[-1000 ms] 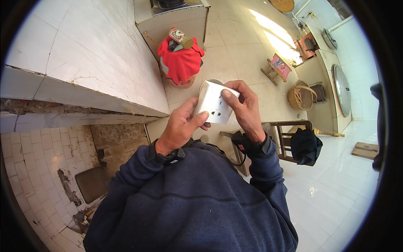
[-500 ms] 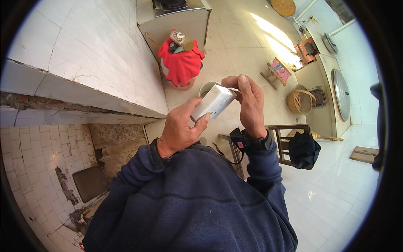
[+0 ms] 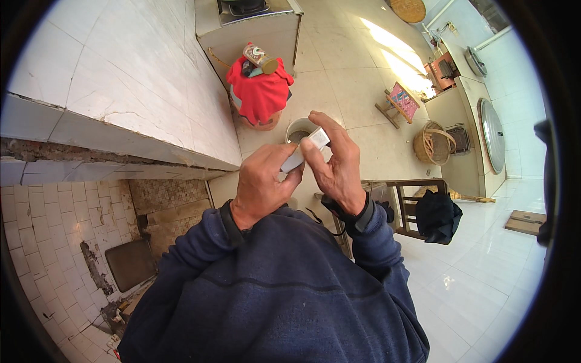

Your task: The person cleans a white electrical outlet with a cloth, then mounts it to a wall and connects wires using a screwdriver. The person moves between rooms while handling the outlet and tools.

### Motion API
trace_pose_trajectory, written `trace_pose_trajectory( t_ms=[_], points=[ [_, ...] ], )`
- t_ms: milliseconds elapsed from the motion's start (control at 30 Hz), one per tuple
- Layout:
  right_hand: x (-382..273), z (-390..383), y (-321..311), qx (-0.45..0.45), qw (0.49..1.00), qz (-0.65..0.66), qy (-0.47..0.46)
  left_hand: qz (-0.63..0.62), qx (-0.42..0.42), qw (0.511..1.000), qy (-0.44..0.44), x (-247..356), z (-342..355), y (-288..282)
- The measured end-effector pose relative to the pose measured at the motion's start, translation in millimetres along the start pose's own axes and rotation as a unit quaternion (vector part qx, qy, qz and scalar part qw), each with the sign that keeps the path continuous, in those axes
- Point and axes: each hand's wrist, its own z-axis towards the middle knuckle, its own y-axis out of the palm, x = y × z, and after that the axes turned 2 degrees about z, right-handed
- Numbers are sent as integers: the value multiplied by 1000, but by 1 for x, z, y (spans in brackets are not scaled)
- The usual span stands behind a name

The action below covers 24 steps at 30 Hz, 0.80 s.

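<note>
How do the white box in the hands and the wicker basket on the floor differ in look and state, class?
Colour: the box is white, while the wicker basket is tan-brown. Shape: the box has flat faces, whereas the basket is rounded and woven. State: the box is held up in the left hand; the basket rests on the floor.

The socket [image 3: 318, 138] is white; the sweater [image 3: 290, 278], navy with a darker line across it. The cloth [image 3: 261, 97] is plain red, the jar lid [image 3: 270, 66] gold. The stool seat [image 3: 404, 101] is pink patterned with blue, the basket [image 3: 431, 151] tan, the bundle [image 3: 438, 215] black, the floor [image 3: 339, 91] cream.
</note>
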Motion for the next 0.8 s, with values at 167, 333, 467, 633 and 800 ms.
trace_pose_trajectory(
  t_ms=[167,333,467,633,800],
  points=[
    [6,3,-12,-6,979,55,194,20,-17,1000,-12,-1,-2,1],
    [19,6,-20,-46,966,211,141,8,-4,1000,-21,-3,1,0],
    [27,3,-22,-88,978,170,87,9,-7,999,-42,-2,3,1],
    [33,1,-22,-56,938,287,185,-297,-49,925,-234,-4,0,0],
    [31,-4,-23,-58,957,239,156,-403,-65,864,-297,-12,-2,0]
  ],
)
